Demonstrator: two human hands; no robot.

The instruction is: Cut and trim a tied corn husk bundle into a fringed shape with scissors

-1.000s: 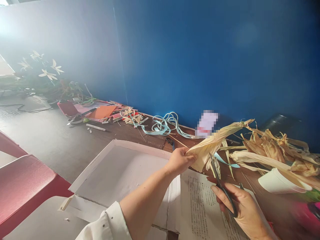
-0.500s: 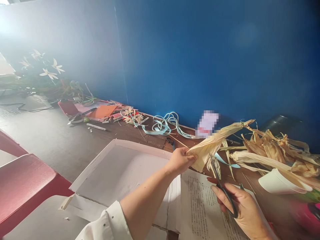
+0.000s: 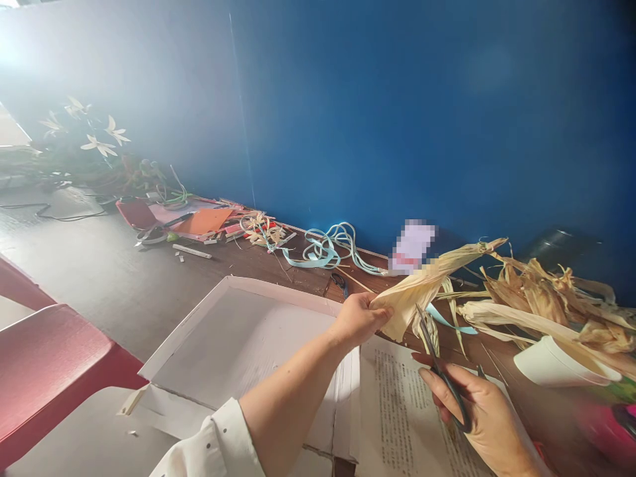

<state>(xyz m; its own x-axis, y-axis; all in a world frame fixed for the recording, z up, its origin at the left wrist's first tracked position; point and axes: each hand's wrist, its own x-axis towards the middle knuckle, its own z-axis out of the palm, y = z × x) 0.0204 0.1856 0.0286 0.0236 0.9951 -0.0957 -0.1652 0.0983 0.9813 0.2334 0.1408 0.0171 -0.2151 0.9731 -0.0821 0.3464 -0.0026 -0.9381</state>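
Note:
A pale dried corn husk (image 3: pixel 437 271) is pinched at its lower left end by my left hand (image 3: pixel 360 319); its narrow tip points up and to the right. My right hand (image 3: pixel 477 404) grips a pair of dark-handled scissors (image 3: pixel 434 351), fingers through the loops. The blades point up at the husk's lower edge, by a few hanging strips. Whether they touch the husk I cannot tell. Below both hands lies a printed page (image 3: pixel 397 411).
More dried husks (image 3: pixel 541 291) heap at the right, above a tipped white paper cup (image 3: pixel 564 361). An open white cardboard box (image 3: pixel 238 331) lies left of the page. Light-blue ribbon (image 3: pixel 318 258), small dark scissors (image 3: pixel 340 283) and coloured scraps line the blue wall (image 3: pixel 372 119).

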